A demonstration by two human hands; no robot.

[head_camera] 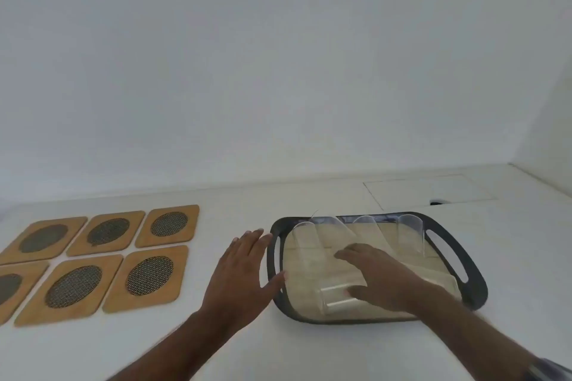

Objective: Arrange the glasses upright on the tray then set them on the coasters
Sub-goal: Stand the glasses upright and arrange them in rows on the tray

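A black-rimmed tray (449,238) with a pale wooden floor lies on the white counter at the right. Several clear glasses are on it: upright ones stand along the back (411,233), and one glass (339,300) lies on its side near the front left. My right hand (379,275) reaches over the tray with its fingers curled over the lying glass. My left hand (240,269) is spread flat beside the tray's left rim, thumb touching the rim. Several wooden coasters (148,277) with dark mesh ovals lie in two rows at the left, all bare.
The counter meets a white wall close behind the tray. A flush rectangular panel (428,192) with a small dark notch sits in the counter behind the tray at the right.
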